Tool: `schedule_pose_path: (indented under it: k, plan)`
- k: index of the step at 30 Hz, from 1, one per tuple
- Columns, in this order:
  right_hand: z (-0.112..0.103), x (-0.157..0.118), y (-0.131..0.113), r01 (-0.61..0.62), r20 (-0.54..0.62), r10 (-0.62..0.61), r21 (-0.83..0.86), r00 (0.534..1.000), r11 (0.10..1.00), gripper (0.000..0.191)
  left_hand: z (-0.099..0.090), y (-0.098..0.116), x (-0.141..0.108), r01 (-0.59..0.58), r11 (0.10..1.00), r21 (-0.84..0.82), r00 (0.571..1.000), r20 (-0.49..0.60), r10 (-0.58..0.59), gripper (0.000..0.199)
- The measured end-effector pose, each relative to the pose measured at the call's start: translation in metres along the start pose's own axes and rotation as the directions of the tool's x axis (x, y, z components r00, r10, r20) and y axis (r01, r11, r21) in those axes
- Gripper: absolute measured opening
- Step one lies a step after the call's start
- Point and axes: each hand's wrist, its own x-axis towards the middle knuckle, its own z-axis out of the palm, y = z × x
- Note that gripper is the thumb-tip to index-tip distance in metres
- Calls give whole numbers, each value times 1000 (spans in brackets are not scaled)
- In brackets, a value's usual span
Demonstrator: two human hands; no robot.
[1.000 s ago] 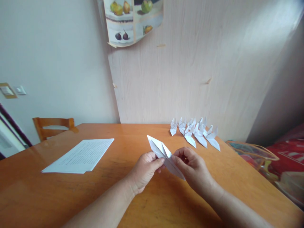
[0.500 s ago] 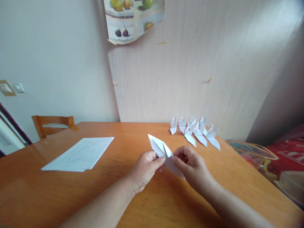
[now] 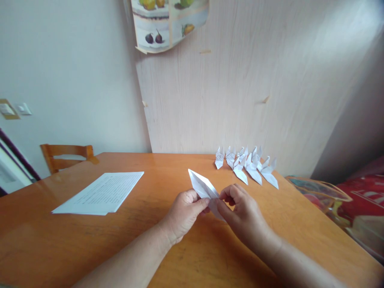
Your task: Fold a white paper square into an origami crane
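A white folded paper, long and pointed at its upper left end, is held above the wooden table. My left hand grips its lower left edge, thumb on top and fingers underneath. On the other side, my right hand pinches the paper's right edge between thumb and bent fingers. The right hand covers part of the paper's lower end. Beyond my hands, several folded paper cranes stand in rows at the table's far right.
To the left lies a stack of printed sheets. A wooden chair stands behind the table's far left edge. Past the right edge are a clear, orange-rimmed bag and red fabric. A wall rises behind the table.
The flap on the paper's upper half has turned over to the right, and a smooth, hollow-looking face now shows. Both hands stay nearly in place, still holding the paper.
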Motion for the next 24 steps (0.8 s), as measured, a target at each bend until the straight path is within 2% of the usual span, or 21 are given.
schedule_pose_path:
  k: [6, 9, 14, 24]
  plan:
    - [-3, -7, -10, 188, 17, -187, -169, 982, 968, 7, 0, 0, 0, -10, 1000, -15, 1000, 6, 11, 18]
    - [-3, -10, -13, 237, 25, -237, -213, 971, 948, 8, 0, -1, 0, -18, 1000, -16, 1000, -1, 18, 18]
    - [-2, -9, -15, 251, 21, -253, -219, 967, 943, 10, 0, -1, 0, -10, 1000, -5, 1000, 6, 10, 18]
    - [1, -11, -16, 269, 133, -252, -134, 959, 954, 9, 2, 3, -1, 0, 1000, 11, 1000, -25, 0, 11]
